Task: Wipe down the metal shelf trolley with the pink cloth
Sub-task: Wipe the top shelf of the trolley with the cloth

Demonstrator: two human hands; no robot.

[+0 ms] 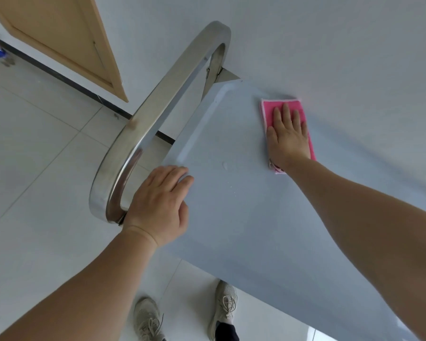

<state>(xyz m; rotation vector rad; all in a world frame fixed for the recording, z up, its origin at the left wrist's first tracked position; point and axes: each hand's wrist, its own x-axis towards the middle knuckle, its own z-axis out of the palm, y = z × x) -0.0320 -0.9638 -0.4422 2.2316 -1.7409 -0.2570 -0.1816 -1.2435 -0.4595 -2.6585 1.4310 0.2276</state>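
The pink cloth [287, 114] lies folded flat on the top shelf [244, 217] of the metal shelf trolley, toward its far edge where the shelf meets the pale wall [330, 45]. The right hand [287, 134] presses down on it with an open palm, fingers [284, 112] straight and close together, pointing away from the person; they lie on the cloth rather than clamp it. At the near left corner the left hand [161, 205] rests on the shelf's raised rim, fingers curled loosely over the edge, seemingly bracing the trolley beside the curved steel handle [143, 134].

A few small water drops [225, 165] sit on the shelf between the two hands, so that stretch seems not yet wiped. To do this pass well, the palm should stay flat with even pressure so the whole cloth keeps contact, and the strokes should overlap, running from the far edge back toward the near one and sweeping the drops up. The shallow groove along the left rim probably wants fingertip pressure through the cloth. The bracing hand matters, since a trolley may roll on the tiled floor [35, 156] under a firm push. Lower shelves are not visible here.
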